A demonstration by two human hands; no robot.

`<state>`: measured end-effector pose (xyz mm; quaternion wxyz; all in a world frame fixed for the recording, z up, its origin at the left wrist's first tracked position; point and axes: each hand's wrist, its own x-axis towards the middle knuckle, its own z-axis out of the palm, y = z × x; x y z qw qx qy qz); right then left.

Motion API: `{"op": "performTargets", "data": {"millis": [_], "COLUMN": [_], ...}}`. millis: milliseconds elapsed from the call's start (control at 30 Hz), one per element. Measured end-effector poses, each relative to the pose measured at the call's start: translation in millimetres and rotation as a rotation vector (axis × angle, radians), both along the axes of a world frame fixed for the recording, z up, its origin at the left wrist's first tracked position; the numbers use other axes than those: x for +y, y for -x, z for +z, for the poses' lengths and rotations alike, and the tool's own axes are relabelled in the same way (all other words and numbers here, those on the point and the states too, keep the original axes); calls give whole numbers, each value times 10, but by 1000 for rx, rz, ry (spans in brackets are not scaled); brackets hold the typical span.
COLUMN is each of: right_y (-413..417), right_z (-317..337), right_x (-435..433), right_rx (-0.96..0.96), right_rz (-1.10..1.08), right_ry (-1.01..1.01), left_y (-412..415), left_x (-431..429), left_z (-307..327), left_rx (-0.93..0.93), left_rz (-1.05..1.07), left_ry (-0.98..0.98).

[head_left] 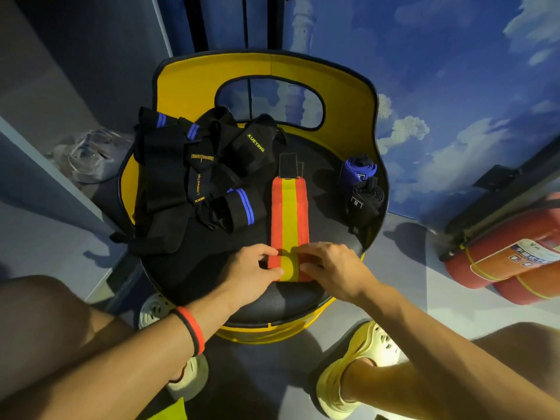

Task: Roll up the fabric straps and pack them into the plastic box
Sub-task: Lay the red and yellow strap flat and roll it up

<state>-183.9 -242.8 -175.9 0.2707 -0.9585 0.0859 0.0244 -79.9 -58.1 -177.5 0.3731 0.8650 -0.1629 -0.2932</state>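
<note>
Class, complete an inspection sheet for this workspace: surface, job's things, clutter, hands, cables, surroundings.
Surface: black chair seat, yellow backrest behind.
Job's things: orange-and-yellow strap flat on seat, near end partly rolled; blue roll and black roll at right edge; black straps piled loose at left.
Clutter: clear plastic item on floor at left, too blurred to identify.
Hands: left hand and right hand both pinch the strap's rolled end.
Cables: nothing seen.
Surroundings: red fire extinguishers at right; cloud-painted wall.
</note>
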Motion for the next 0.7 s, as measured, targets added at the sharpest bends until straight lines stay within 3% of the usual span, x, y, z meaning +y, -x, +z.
{"op": "performTargets", "data": {"millis": [67, 333, 567, 700], "right_y": [8, 45, -24, -10], "right_z": [6, -55, 14, 37], "right_x": [-1, 116, 52, 34], "right_rx": [-2, 83, 37, 43], "right_rz": [-4, 7, -10, -20], "right_ry": [-49, 68, 113, 19], "left_y": [44, 23, -67, -40], "left_x": [17, -2, 1, 15], "left_z": [4, 69, 16, -12], "left_rx": [-21, -80, 33, 24], "left_rz": [-27, -27, -7, -33], "left_ry": [-26, -12, 48, 19]}}
